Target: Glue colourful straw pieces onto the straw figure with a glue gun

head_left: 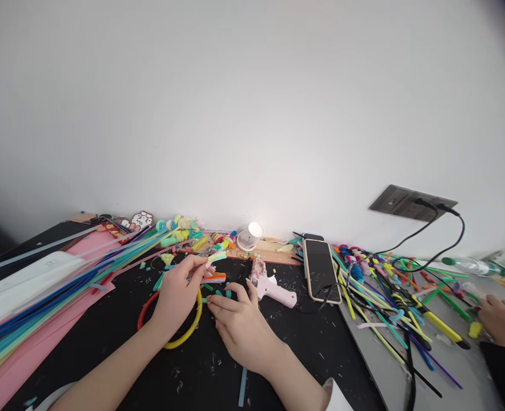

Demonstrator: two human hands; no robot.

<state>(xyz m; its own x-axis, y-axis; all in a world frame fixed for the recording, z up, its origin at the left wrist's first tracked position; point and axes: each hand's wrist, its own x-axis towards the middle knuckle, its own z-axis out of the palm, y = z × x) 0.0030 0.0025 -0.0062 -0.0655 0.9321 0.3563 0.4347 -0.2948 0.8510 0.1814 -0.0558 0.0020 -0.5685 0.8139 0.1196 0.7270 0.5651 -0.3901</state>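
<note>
My left hand (179,294) is raised over the black work surface, thumb and index finger pinching a short pale yellow-green pipe cleaner piece (216,256). Just below its fingertips are short orange pipe cleaner pieces (213,278). A red and yellow ring (187,339) lies partly hidden beneath this hand. My right hand (241,328) rests low on the surface, its thumb and index finger closed at a small green pipe cleaner piece (205,300), the other fingers spread. Teal scraps (223,293) lie beside those fingers. Right behind them is a pink glue gun (278,292).
A paper cup (250,235) stands by the wall. To the right lie a phone (321,268), many pipe cleaners, yellow-handled pliers (439,325) and black cables (460,240). Long pipe cleaners (76,297) cover pink sheets (25,371) at left. Another person's hand (503,322) is at far right.
</note>
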